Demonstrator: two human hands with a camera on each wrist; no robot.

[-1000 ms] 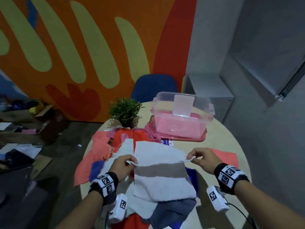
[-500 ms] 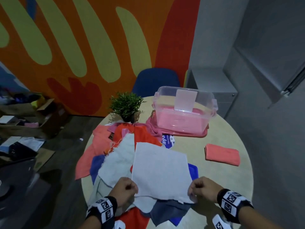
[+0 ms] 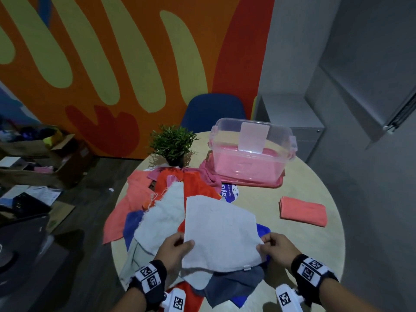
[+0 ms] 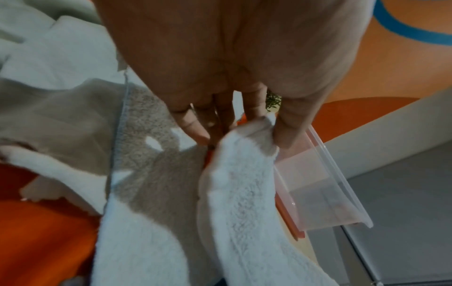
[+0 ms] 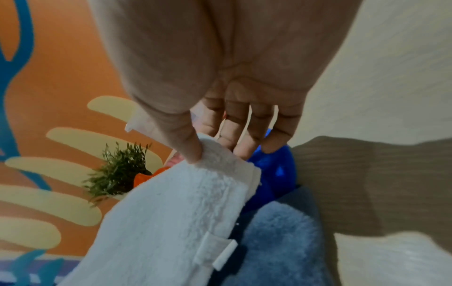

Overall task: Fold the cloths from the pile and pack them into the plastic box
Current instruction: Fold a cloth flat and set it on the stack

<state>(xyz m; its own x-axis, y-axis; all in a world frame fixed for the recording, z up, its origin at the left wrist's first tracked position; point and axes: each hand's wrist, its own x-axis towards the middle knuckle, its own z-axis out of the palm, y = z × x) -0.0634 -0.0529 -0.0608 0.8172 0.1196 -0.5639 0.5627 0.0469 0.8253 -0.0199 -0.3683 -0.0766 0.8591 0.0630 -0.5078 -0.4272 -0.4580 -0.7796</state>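
A white cloth [image 3: 219, 230] lies spread over the pile [image 3: 171, 199] of orange, blue, grey and white cloths at the near side of the round table [image 3: 315, 181]. My left hand [image 3: 177, 246] pinches its left edge [image 4: 259, 125] between thumb and fingers. My right hand [image 3: 273, 245] pinches the right edge [image 5: 215, 151] the same way. The clear plastic box [image 3: 252, 152] stands at the far side on a pink lid, with pink cloth inside. One folded orange cloth [image 3: 302, 211] lies alone at the right.
A small potted plant [image 3: 172, 144] stands at the far edge behind the pile. A blue chair [image 3: 213, 109] sits beyond the table. Cardboard boxes and papers [image 3: 33, 163] clutter the floor at the left. A grey cabinet [image 3: 301, 122] stands at the back right.
The white cloth, held up by its top corners a second ago, has come down flat over the pile. Both hands drew back toward me and now hold its side edges.
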